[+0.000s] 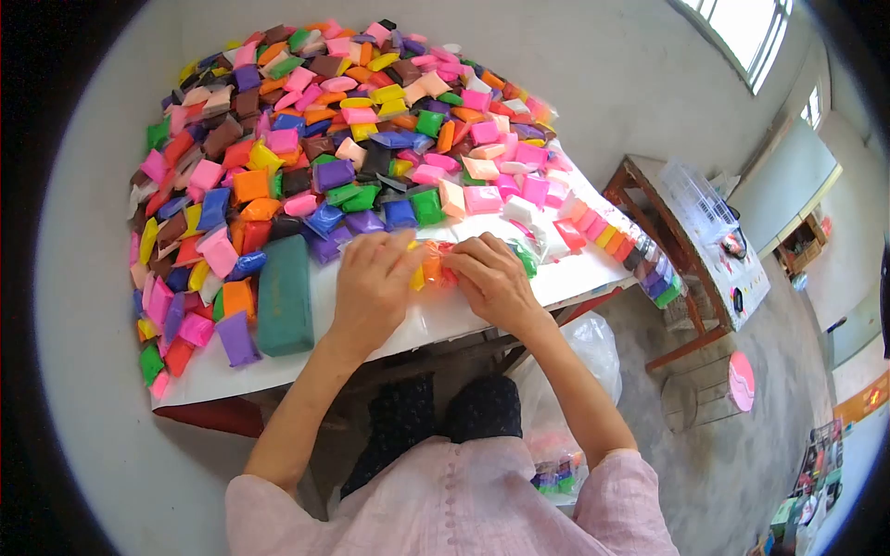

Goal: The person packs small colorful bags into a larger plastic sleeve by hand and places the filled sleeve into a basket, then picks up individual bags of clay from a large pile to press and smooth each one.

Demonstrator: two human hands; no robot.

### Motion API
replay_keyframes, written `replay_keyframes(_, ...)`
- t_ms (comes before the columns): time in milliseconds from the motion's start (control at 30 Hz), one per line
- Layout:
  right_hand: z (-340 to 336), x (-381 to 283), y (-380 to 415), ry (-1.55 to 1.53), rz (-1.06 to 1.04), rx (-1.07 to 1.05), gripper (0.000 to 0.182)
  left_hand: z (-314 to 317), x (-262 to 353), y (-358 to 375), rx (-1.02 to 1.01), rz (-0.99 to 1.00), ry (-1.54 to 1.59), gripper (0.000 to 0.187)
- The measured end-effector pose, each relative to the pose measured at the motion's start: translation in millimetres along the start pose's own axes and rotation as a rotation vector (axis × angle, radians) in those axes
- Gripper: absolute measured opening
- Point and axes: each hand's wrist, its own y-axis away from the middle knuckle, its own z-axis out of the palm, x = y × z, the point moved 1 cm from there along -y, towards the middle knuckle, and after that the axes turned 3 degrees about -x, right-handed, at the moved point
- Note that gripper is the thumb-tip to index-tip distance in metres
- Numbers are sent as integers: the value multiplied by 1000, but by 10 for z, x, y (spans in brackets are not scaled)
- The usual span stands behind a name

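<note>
Both my hands meet over the white table top near its front edge. Between them is a clear plastic bag with yellow, orange and red packets inside. My left hand holds the bag's left side, its fingers blurred. The fingers of my right hand are pinched on the bag's right side. Just beyond my right fingers lies a green packet, partly hidden. A dark green block rests left of my left hand. Behind my hands spreads a large pile of small colourful packets.
A row of bagged colourful packets lies at the table's right end. Below the table's front edge hangs a clear plastic bag. To the right stand a wooden desk with a clear basket and a stool with a pink seat.
</note>
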Motion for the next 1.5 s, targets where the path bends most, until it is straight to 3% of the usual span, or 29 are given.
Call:
replay_keyframes(67,-21,14,0,-35,34,-2,21,-97,10,31,118,-127,-28,46)
replay_keyframes(167,-56,-9,-101,-76,101,26,21,-156,-21,77,172,-399,102,67)
replay_keyframes(267,-71,-114,-255,-115,103,48,24,-76,-77,202,160,-522,229,81)
replay_keyframes(467,157,-165,-526,-47,-11,22,21,72,-170,311,177,-932,858,87)
replay_keyframes(667,211,-62,-605,-160,73,-106,8,114,-176,304,105,-1001,773,88)
replay_keyframes(867,273,-39,-636,-158,162,-109,10,185,-216,328,100,-939,584,85)
replay_keyframes(1067,333,-199,-786,-2,-76,-146,17,40,-156,231,38,-1050,717,83)
replay_keyframes(1167,405,-139,-808,-70,-57,-154,13,27,-159,216,5,-1064,677,84)
replay_keyframes(1267,446,-124,-818,-273,223,-176,9,140,-203,292,104,-964,552,86)
replay_keyframes(1500,448,-66,-835,-511,483,-173,10,136,-194,279,88,-954,520,87)
